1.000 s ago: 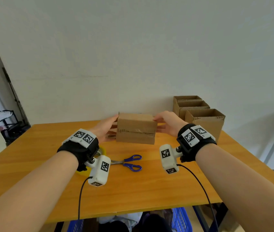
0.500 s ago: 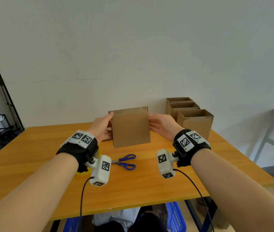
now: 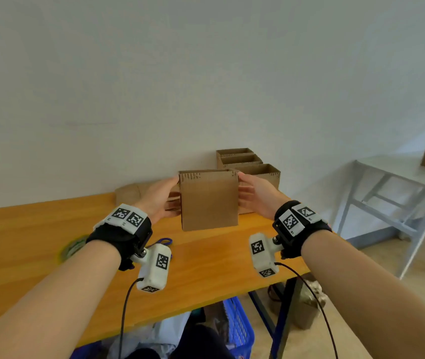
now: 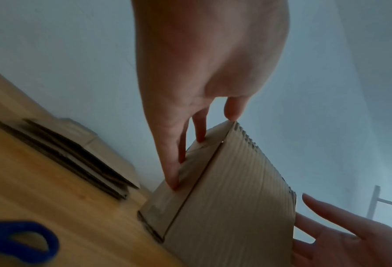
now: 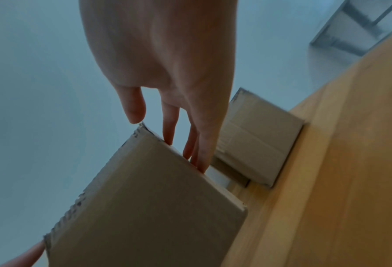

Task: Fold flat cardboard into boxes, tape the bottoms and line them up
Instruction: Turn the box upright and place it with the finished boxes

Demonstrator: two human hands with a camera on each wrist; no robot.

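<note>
Your left hand (image 3: 160,200) and right hand (image 3: 254,195) press flat, straight-fingered, on the box (image 3: 209,199), upright just above the table (image 3: 37,244), left of the far-right row (image 3: 247,161). It looks light and crushable: hold its side walls gently.

Count: cardboard boxes, upright, 4 — one held (image 3: 209,200), three in a row (image 3: 259,170). Scissors (image 3: 164,241) 1. Tape roll (image 3: 72,248) 1.
</note>
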